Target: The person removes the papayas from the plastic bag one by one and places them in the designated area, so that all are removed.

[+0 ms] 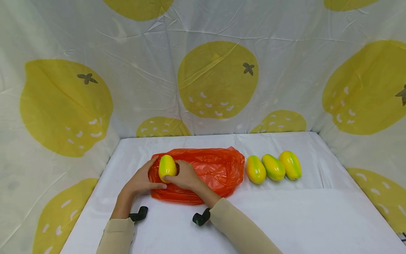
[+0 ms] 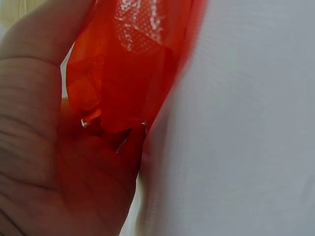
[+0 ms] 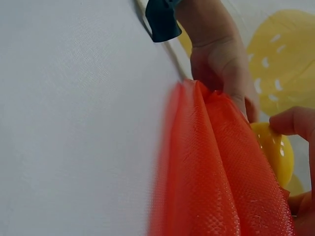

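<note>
A glossy yellow-green oval fruit (image 1: 167, 167), papaya-like in shape, is above the left part of a red plastic bag (image 1: 209, 171). My right hand (image 1: 186, 175) grips it from the right side, thumb in front. The right wrist view shows the fruit (image 3: 278, 152) beyond the bag's raised edge. At the bag's left end, my left hand (image 1: 141, 179) holds the plastic, its thumb along the front and fingers at the back. In the left wrist view the bag (image 2: 128, 64) lies between thumb and fingers; the fingertips are partly hidden behind it.
Three similar fruits, a left one (image 1: 256, 169), a middle one (image 1: 273, 167) and a right one (image 1: 290, 165), lie in a row right of the bag. All rest on a white-covered table (image 1: 285, 218). Lemon-print cloth (image 1: 152, 81) walls the back and sides.
</note>
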`<state>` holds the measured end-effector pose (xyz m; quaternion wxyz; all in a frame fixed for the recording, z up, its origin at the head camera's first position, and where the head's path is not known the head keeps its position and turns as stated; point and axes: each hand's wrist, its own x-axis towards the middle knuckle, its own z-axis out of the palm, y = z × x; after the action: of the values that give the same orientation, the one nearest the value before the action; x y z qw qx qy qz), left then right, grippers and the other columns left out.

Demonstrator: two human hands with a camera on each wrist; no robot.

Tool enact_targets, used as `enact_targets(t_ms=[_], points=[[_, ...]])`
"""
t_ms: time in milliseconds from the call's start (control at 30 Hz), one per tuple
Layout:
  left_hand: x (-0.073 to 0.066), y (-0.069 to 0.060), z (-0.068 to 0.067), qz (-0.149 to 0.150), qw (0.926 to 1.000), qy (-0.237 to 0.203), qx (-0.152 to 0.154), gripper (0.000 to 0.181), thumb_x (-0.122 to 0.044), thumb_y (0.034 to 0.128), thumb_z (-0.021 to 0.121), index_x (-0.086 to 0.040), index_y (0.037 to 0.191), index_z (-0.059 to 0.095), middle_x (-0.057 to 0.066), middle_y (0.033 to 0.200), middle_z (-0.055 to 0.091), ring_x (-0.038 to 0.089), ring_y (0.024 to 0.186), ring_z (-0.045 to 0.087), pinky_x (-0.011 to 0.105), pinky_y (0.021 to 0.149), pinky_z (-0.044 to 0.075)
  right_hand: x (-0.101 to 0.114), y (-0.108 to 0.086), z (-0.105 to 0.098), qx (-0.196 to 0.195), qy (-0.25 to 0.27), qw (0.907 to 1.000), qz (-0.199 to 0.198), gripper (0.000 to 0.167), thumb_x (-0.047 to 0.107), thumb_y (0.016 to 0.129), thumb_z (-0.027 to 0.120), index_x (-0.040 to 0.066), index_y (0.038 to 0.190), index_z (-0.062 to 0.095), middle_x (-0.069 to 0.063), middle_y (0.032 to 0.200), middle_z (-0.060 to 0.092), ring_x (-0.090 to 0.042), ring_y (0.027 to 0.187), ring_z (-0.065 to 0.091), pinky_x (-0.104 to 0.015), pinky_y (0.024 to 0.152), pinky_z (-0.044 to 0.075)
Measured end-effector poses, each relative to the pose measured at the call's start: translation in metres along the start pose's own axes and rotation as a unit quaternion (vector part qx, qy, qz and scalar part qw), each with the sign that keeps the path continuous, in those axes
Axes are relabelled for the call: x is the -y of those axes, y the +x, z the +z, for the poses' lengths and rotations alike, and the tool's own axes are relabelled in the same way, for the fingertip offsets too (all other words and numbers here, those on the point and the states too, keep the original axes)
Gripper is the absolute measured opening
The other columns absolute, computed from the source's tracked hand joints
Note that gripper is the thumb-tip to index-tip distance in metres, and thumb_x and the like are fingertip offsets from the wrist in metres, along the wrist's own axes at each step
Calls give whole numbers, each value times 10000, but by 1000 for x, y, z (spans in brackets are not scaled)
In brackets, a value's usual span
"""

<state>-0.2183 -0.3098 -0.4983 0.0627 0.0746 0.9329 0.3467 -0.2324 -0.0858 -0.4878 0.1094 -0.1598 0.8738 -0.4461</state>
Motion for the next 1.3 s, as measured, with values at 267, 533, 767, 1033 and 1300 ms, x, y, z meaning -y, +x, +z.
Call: enact_targets(t_ms=[267, 533, 767, 1033, 1300], points=[[1, 0, 0, -55, 10000, 26, 37, 1285, -614, 672, 889, -189, 1657, 182, 161, 1663, 311, 447, 1472, 368, 699, 1108, 417, -3, -4, -5, -84, 170, 9997, -143, 759, 509, 853, 769, 125, 1454, 509, -28, 1297, 637, -136, 1028, 617, -301, 886, 606], [0, 1, -1, -158, 9998, 60, 77, 1295, -641, 676, 875, -191, 1661, 165, 164, 1671, 293, 447, 1474, 356, 707, 1112, 406, -4, -11, -18, -30, 257, 9995, -199, 771, 483, 852, 772, 128, 1474, 486, -31, 1331, 612, -154, 1067, 602, -310, 878, 610], [-1, 0, 0, -221, 9997, 87, 92, 1279, -628, 688, 872, -198, 1661, 162, 170, 1668, 295, 447, 1472, 357, 697, 1110, 416, -9, -17, -27, -32, 275, 9993, -271, 796, 500, 848, 771, 128, 1490, 483, -23, 1315, 610, -150, 1075, 587, -284, 864, 594], [1, 0, 0, -164, 9997, 125, 105, 1278, -626, 701, 861, -181, 1665, 148, 198, 1665, 288, 470, 1469, 347, 699, 1094, 430, -12, -25, -35, -74, 351, 9989, -299, 811, 489, 853, 781, 124, 1505, 465, -34, 1327, 604, -160, 1077, 591, -292, 854, 595], [1, 1, 1, -232, 9997, 59, 89, 1296, -635, 671, 875, -208, 1664, 159, 171, 1670, 293, 451, 1482, 341, 682, 1097, 441, -14, -30, -45, -149, 555, 9978, -324, 764, 458, 861, 793, 138, 1486, 491, -23, 1369, 594, -185, 1110, 595, -328, 884, 602]])
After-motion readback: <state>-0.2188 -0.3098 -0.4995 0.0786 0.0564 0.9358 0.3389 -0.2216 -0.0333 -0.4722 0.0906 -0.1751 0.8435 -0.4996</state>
